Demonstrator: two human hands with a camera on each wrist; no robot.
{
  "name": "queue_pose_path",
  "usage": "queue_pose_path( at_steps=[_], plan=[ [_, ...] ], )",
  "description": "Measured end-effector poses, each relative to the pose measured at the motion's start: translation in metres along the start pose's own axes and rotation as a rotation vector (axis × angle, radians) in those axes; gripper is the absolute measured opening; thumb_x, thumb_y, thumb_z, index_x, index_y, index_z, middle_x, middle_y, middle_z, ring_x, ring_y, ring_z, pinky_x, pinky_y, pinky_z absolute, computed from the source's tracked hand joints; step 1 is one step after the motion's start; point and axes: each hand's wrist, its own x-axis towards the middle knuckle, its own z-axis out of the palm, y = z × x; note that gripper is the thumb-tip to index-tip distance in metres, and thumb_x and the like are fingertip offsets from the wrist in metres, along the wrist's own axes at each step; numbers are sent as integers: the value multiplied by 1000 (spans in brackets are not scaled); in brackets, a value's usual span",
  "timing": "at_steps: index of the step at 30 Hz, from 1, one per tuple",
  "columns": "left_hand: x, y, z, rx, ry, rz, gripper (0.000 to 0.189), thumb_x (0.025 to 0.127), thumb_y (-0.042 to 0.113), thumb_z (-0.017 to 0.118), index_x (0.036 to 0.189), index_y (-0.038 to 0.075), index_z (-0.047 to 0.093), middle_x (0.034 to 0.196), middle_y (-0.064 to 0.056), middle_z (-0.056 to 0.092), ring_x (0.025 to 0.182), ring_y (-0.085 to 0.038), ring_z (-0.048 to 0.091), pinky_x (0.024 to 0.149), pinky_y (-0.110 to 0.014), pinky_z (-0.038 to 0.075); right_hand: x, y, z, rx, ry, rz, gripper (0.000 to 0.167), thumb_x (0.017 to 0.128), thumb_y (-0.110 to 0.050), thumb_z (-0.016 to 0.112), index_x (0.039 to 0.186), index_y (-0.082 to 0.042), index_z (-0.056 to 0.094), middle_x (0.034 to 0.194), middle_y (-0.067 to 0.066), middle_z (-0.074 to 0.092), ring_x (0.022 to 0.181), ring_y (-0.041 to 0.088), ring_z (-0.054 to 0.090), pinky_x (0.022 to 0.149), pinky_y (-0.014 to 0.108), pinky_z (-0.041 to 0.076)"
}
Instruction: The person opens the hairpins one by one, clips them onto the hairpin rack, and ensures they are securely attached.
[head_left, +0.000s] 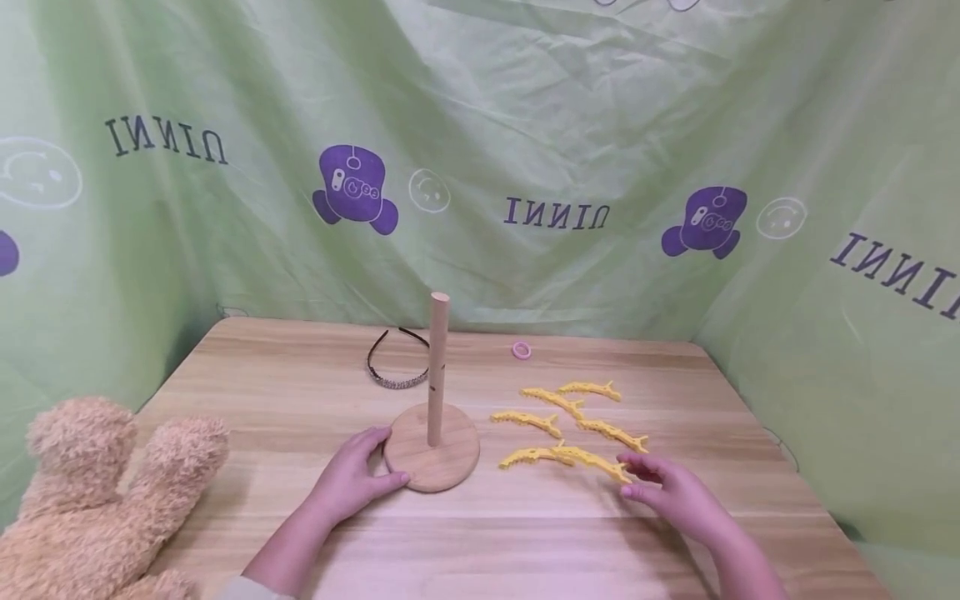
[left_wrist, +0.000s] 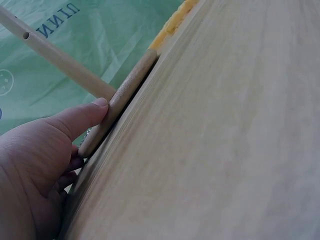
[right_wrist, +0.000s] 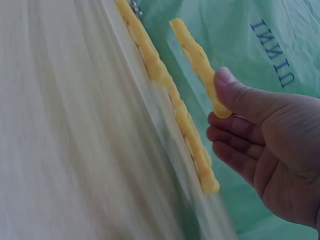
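A wooden stand, a round base with an upright post, stands on the table. My left hand grips the left rim of the base; in the left wrist view the thumb presses its top edge and the other fingers curl beside it. My right hand pinches the end of a yellow branch-shaped plastic piece between thumb and fingers. That piece is raised above the table in the right wrist view. Several similar yellow pieces lie right of the stand.
A dark headband with a beaded part lies behind the stand. A small pink ring is near the table's back edge. At the left is a fluffy tan plush toy. Green printed cloth hangs around the table.
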Motion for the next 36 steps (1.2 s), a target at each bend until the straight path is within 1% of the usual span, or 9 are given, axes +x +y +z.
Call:
queue_pose_path(
  at_steps=[4,7,11,14,19,23,27,32,36],
  plan=[
    [0,2,-1,-7,2,-1,83,75,40,83,137,-5,51,142,-28,49,136,-46,42,115,-59,31,13,-20,5,-1,43,-62,46,90,-26,70,129,-4,61,124,17,67,116,39,62,96,53,53],
    [0,2,-1,-9,6,-3,83,75,39,83,137,-6,51,142,-28,49,136,-46,42,116,-59,31,28,-34,13,-17,71,-159,41,91,-21,69,127,-2,62,120,15,68,112,35,64,92,50,55],
    [0,2,0,-5,10,1,83,75,39,83,137,-6,51,142,-28,49,136,-46,42,115,-59,31,48,-51,26,-51,97,-257,38,90,-21,70,123,-2,65,115,10,70,106,30,66,90,48,56],
    [0,2,1,-3,12,8,82,75,38,83,136,-6,51,142,-27,50,135,-45,42,115,-59,32,61,-66,34,-57,107,-302,37,90,-23,70,120,-3,66,111,9,70,104,28,66,90,49,55],
    [1,0,2,-10,15,9,82,74,38,84,136,-5,52,141,-28,50,135,-45,43,115,-59,33,80,-91,51,-34,138,-375,30,87,-17,72,113,-1,70,107,11,72,102,30,66,87,51,55],
    [1,-1,3,-8,19,5,83,73,38,84,136,-5,52,141,-28,50,135,-45,43,115,-59,33,92,-107,66,-15,125,-361,25,87,-15,73,108,-3,72,105,10,74,102,29,68,88,49,56],
    [1,0,3,-6,22,7,82,73,37,84,136,-5,52,141,-26,51,134,-44,44,114,-58,34,101,-119,78,23,63,-317,22,88,-14,72,108,-5,73,104,9,74,102,26,68,91,47,56],
    [0,0,2,-7,24,5,82,73,37,84,136,-5,53,140,-25,52,134,-43,45,114,-58,34,111,-127,91,28,20,-334,21,88,-15,71,107,-6,74,102,7,74,100,23,67,91,44,56],
    [-1,1,1,-3,22,-3,83,73,37,84,136,-5,52,141,-25,52,134,-43,44,114,-58,34,115,-131,98,32,-3,-335,21,89,-17,71,107,-6,74,103,7,73,101,23,67,92,44,55]
  ],
)
